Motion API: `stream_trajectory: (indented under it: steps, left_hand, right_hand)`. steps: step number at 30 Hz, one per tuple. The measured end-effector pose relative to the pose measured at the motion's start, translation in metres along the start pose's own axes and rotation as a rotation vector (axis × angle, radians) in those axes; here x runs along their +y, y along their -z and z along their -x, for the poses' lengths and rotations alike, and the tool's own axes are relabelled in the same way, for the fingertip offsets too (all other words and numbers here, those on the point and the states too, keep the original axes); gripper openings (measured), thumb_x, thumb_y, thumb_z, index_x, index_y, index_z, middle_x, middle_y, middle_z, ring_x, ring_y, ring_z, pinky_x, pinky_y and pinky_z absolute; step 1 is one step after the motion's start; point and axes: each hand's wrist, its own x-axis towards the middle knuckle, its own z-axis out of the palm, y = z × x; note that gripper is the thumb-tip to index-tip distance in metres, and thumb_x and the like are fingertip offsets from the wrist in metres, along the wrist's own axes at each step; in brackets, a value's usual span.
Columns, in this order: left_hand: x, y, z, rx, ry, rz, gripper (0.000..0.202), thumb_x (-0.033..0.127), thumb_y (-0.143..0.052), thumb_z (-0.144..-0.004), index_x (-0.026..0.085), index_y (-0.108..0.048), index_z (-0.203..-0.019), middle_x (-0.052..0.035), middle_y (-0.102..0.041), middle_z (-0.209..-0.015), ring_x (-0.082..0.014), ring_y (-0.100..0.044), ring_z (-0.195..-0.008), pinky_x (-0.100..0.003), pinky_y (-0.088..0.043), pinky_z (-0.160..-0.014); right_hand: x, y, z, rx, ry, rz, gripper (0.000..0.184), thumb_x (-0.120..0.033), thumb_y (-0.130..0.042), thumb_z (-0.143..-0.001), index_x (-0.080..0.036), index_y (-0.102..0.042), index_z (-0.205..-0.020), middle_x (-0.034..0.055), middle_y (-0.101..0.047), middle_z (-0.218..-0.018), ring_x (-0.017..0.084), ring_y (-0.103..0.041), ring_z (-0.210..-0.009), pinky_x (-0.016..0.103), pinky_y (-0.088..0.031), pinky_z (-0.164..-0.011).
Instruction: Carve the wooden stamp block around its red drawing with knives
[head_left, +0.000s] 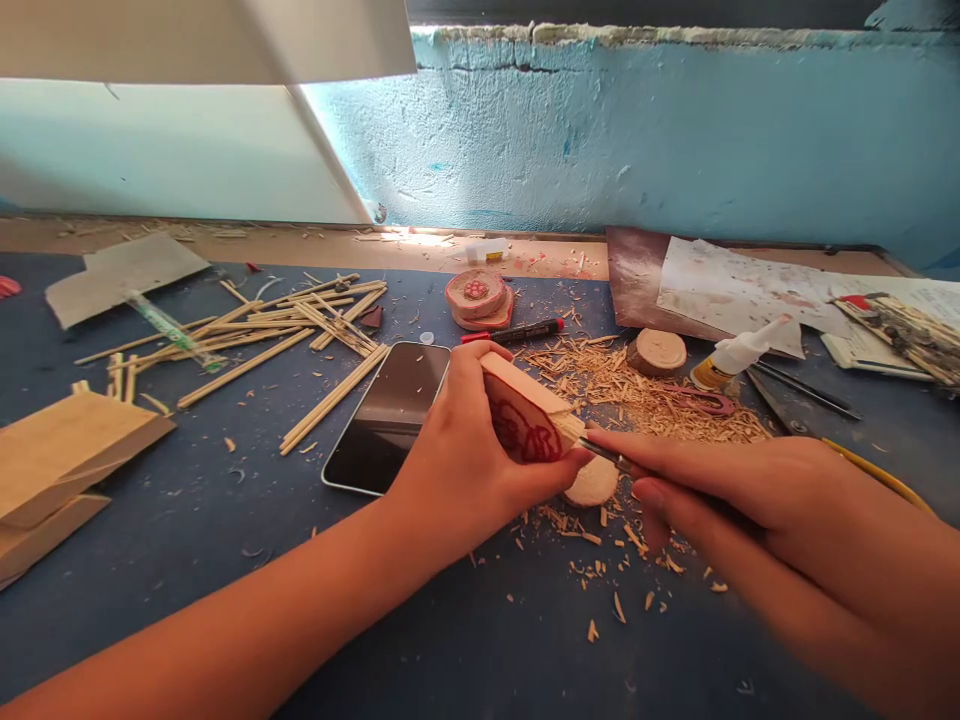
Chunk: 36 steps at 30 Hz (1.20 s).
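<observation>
My left hand point(465, 450) is closed around a small wooden block point(525, 410) that carries red drawn lines on its side. The block is tilted, and its right end looks rough and cut. In my right hand point(720, 490) is a slim metal carving tool point(607, 453), its tip touching that cut end. Most of the tool's handle is hidden by my fingers. Below the block lies a pale round wood slice point(592, 482), partly covered by my left thumb. Wood shavings point(600, 375) are scattered behind and under both hands.
A phone point(382, 410) lies left of the block, near thin wooden sticks point(277, 325). Behind are a red marker point(517, 331), carved discs point(478, 297), a bark-edged slice point(657, 352) and a glue bottle point(731, 358). Sandpaper point(637, 280) is by the wall; cut wood point(67, 450) sits left.
</observation>
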Motion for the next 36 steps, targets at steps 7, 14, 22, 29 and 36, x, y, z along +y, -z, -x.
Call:
stream_trajectory:
  steps: [7, 14, 22, 29, 36]
  left_hand:
    - [-0.001, -0.001, 0.001, 0.012, -0.026, -0.026, 0.093, 0.045, -0.108, -0.077, 0.03, -0.044, -0.142, -0.0061, -0.068, -0.134, -0.0316, -0.075, -0.123, -0.05, -0.064, -0.111]
    - [-0.001, -0.001, 0.0, 0.01, -0.028, -0.027, 0.093, 0.047, -0.107, -0.077, 0.031, -0.043, -0.142, -0.0041, -0.068, -0.128, -0.0293, -0.076, -0.114, -0.048, -0.065, -0.105]
    - [0.0, 0.0, 0.001, -0.001, 0.009, -0.032, 0.095, 0.047, -0.107, -0.077, 0.03, -0.043, -0.144, -0.0056, -0.069, -0.13, -0.0315, -0.077, -0.118, -0.05, -0.066, -0.108]
    - [-0.009, 0.006, -0.003, -0.063, -0.157, -0.091, 0.105, 0.044, -0.106, -0.077, 0.026, -0.049, -0.163, -0.0173, -0.065, -0.162, -0.0422, -0.067, -0.153, -0.064, -0.056, -0.133]
    - [-0.014, 0.018, -0.009, -0.312, -0.181, -0.129, 0.112, 0.046, -0.106, -0.073, 0.022, -0.054, -0.169, -0.0186, -0.075, -0.156, -0.0438, -0.079, -0.14, -0.062, -0.066, -0.124]
  right_hand:
    - [-0.001, -0.003, 0.006, 0.025, -0.041, -0.031, 0.045, -0.031, -0.052, -0.125, -0.031, -0.082, -0.158, 0.0041, -0.095, -0.122, 0.022, -0.093, -0.088, 0.028, -0.074, -0.067]
    - [-0.003, -0.004, 0.003, 0.039, -0.015, 0.02, 0.044, -0.027, -0.051, -0.123, -0.028, -0.084, -0.152, 0.0028, -0.095, -0.118, 0.02, -0.093, -0.084, 0.026, -0.073, -0.065]
    - [-0.004, -0.005, 0.008, 0.014, -0.051, -0.001, 0.046, -0.032, -0.051, -0.125, -0.032, -0.078, -0.163, 0.0029, -0.093, -0.133, 0.023, -0.095, -0.102, 0.03, -0.079, -0.08]
    - [0.02, -0.002, -0.002, -0.02, -0.073, 0.055, 0.033, -0.033, -0.058, -0.122, -0.026, -0.085, -0.14, 0.0076, -0.094, -0.114, 0.024, -0.09, -0.079, 0.031, -0.067, -0.06]
    - [0.034, -0.003, -0.003, -0.01, -0.194, -0.212, 0.031, -0.04, -0.066, -0.118, -0.03, -0.076, -0.146, 0.0042, -0.09, -0.107, 0.021, -0.085, -0.08, 0.028, -0.067, -0.06]
